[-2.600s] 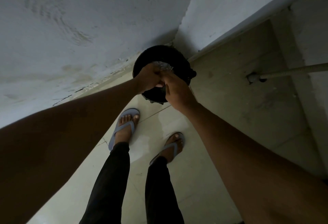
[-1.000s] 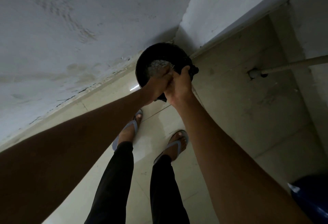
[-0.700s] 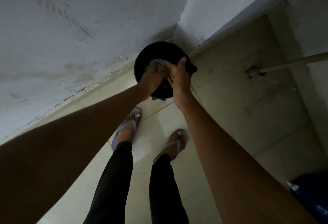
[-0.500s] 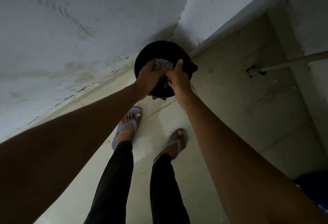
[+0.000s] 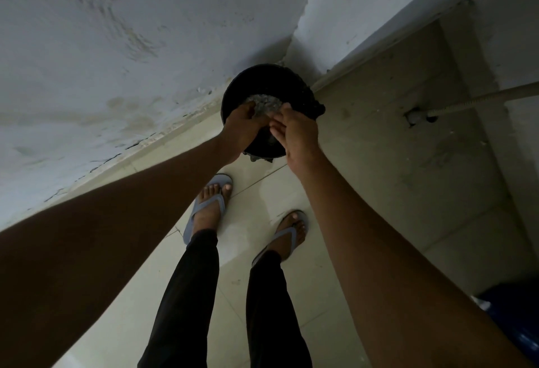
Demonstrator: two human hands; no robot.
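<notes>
A black bucket (image 5: 262, 75) stands on the tiled floor in the corner of two white walls. Over its mouth is a grey, crumpled, glistening wad (image 5: 267, 105); I cannot tell whether it is cloth or plastic. My left hand (image 5: 242, 131) grips the wad from the left, its fingers curled round the wad's lower edge. My right hand (image 5: 297, 134) is on the wad's right side, with loosely extended fingers touching it. Both hands hide the bucket's near rim and the lower part of the wad.
A stained white wall (image 5: 116, 46) runs along the left. A pale hose (image 5: 481, 99) enters a hole low in the right wall. A dark blue container (image 5: 519, 324) sits at the lower right. My feet in grey sandals (image 5: 208, 207) stand on the tiles behind the bucket.
Both hands have kept working the grey wad over the bucket. The right hand has loosened from a grip on top of the wad and now lies against its side with fingers spread.
</notes>
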